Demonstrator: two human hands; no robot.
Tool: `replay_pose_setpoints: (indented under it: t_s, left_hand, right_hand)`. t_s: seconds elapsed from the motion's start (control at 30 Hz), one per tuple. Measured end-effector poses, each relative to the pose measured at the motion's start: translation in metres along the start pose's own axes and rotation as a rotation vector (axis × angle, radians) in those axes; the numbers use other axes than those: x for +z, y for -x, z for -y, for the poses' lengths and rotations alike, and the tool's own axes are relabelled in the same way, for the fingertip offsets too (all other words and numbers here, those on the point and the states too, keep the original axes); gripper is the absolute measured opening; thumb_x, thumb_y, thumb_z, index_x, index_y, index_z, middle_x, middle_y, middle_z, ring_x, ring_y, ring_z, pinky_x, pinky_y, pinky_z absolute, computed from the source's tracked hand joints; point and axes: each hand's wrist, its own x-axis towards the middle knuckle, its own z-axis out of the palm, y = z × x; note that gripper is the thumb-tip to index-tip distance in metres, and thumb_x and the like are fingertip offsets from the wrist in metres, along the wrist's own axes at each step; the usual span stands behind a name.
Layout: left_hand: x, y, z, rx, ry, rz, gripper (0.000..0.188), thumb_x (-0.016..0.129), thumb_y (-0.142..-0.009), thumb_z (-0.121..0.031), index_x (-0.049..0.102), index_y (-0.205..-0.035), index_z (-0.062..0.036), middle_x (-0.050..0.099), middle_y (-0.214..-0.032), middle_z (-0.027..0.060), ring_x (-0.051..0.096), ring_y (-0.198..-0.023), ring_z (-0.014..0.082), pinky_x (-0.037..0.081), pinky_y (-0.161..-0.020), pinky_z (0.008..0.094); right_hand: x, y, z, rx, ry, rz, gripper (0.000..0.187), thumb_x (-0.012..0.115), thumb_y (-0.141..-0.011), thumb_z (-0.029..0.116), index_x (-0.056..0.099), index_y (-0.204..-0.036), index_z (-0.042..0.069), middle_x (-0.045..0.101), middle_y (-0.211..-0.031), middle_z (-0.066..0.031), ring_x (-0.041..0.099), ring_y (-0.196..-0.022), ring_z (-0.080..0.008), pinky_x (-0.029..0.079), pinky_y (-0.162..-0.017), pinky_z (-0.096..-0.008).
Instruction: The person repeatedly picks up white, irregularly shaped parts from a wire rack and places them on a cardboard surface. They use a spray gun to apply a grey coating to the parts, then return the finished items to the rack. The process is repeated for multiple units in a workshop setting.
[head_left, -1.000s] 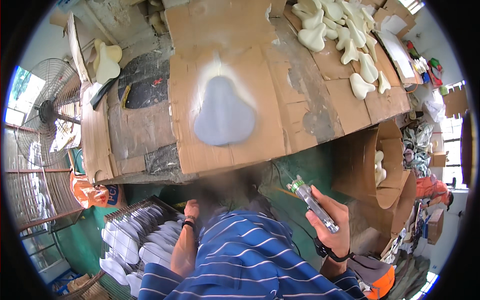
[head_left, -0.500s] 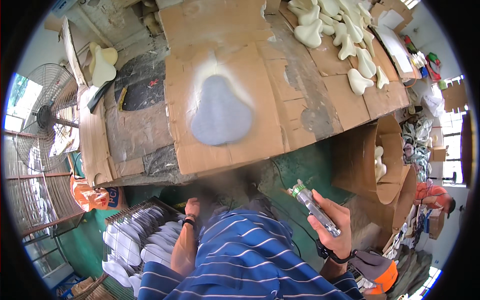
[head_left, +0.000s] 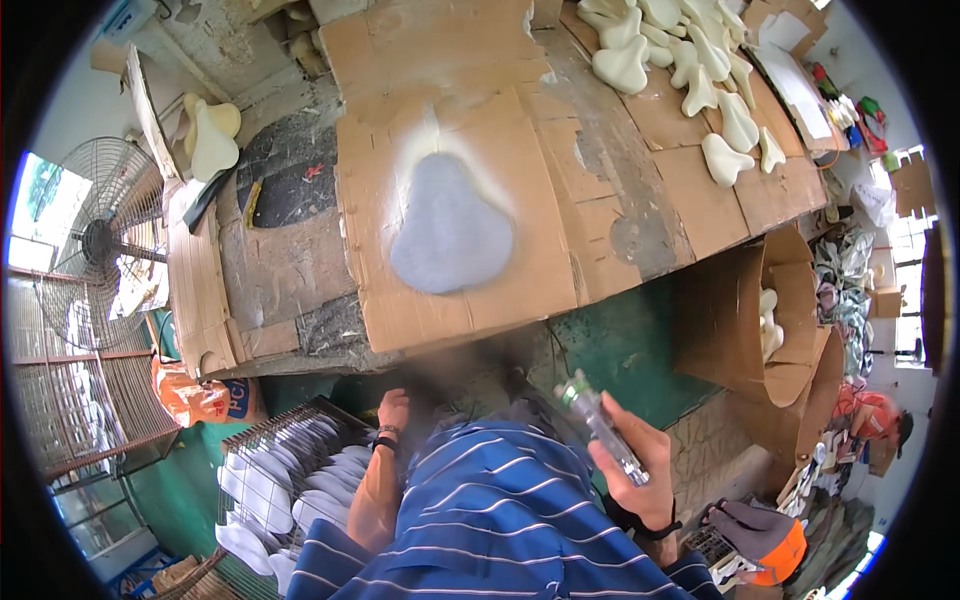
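In my right hand is a metal spray gun with a green collar, gripped upright in front of the table's near edge. My left hand hangs low by my left side with its fingers curled; whether anything is inside them is hidden. Ahead of both hands, a grey pear-shaped bicycle saddle pad lies flat on a cardboard sheet. Pale overspray rings the pad, and neither hand touches it. A faint haze blurs the space between the table edge and my body.
Several cream saddle-shaped foam pieces lie at the table's far right, more in a cardboard box below. Left stand a fan and a wire rack of white pads. Another person is far right.
My right hand has come left and slightly down, closer to my body, with the spray gun in it. The view has shifted a little. The grey pad lies where it was.
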Motion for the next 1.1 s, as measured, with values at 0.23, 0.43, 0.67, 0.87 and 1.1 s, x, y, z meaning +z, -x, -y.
replay_pose_setpoints:
  t_s: [0.23,0.43,0.67,0.87,1.1]
  left_hand:
    - [-0.005,-0.006,-0.087,0.385,0.174,-0.161,0.027,0.060,-0.088,-0.003,0.069,-0.113,-0.0063,0.075,-0.095,0.0111,0.073,-0.086,0.0252,0.057,-0.077,0.0353]
    - [0.011,-0.066,-0.210,0.534,-0.011,-0.456,0.019,0.073,-0.087,-0.013,0.070,-0.105,-0.0079,0.068,-0.090,0.0100,0.066,-0.085,0.0265,0.052,-0.077,0.0390]
    - [0.009,-0.090,-0.299,0.433,-0.513,-0.652,0.025,0.078,-0.074,-0.023,0.073,-0.098,-0.0211,0.063,-0.106,0.0050,0.059,-0.108,0.0263,0.046,-0.088,0.0432]
    - [0.004,-0.069,-0.342,0.490,-0.016,-0.580,0.028,0.075,-0.072,-0.014,0.074,-0.100,-0.0198,0.062,-0.102,0.0067,0.063,-0.094,0.0252,0.051,-0.082,0.0428]
    - [0.019,-0.175,-0.302,-0.013,1.274,0.065,0.006,0.064,-0.083,-0.011,0.061,-0.088,-0.0115,0.061,-0.087,0.0063,0.062,-0.084,0.0242,0.054,-0.080,0.0509]
  right_hand:
    - [-0.017,0.010,-0.019,0.098,-0.010,-0.082,0.055,0.074,-0.082,-0.003,0.061,-0.136,-0.004,0.072,-0.100,-0.0187,0.070,-0.080,-0.0281,0.054,-0.074,-0.0328]
    - [-0.021,0.011,-0.016,0.132,0.015,-0.094,0.050,0.075,-0.085,0.000,0.062,-0.133,-0.006,0.072,-0.097,-0.0177,0.068,-0.077,-0.0249,0.053,-0.073,-0.0313]
    - [-0.012,0.007,-0.024,0.037,-0.029,-0.036,0.049,0.074,-0.086,0.000,0.063,-0.134,-0.003,0.069,-0.089,-0.0160,0.066,-0.073,-0.0238,0.052,-0.069,-0.0312]
    - [-0.007,0.005,-0.042,0.062,-0.005,-0.004,0.056,0.074,-0.084,-0.002,0.060,-0.138,-0.001,0.069,-0.094,-0.0171,0.067,-0.075,-0.0289,0.052,-0.070,-0.0340]
    - [-0.003,-0.003,-0.048,-0.007,-0.019,0.061,0.056,0.075,-0.083,-0.001,0.059,-0.137,-0.002,0.070,-0.099,-0.0180,0.069,-0.081,-0.0338,0.054,-0.074,-0.0365]
